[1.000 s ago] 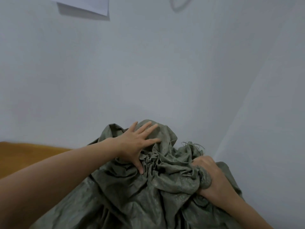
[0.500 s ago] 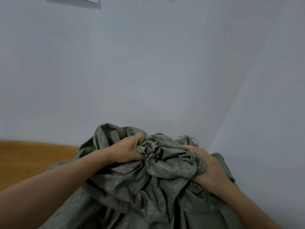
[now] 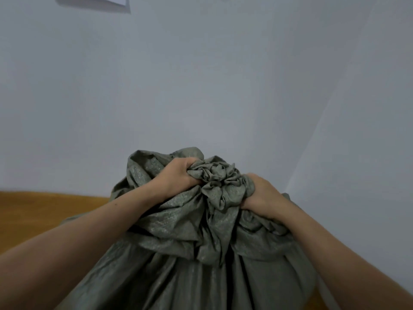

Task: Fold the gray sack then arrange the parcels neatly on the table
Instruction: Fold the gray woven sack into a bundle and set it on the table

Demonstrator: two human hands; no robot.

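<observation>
Both the left hand (image 3: pixel 176 178) and right hand (image 3: pixel 262 195) are clenched on the gathered neck of the gray sack (image 3: pixel 178 269); much of the counter (image 3: pixel 44 209) is hidden by it, with a pale wall (image 3: pixel 201 86) behind.

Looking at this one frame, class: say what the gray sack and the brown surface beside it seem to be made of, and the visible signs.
The gray sack: probably woven plastic fabric, dull with a faint glint; its fine weave sparkles and bunched folds hold stiff creases. The brown surface: wood or wood-look laminate, matte orange-brown; grain too blurred to tell.
</observation>
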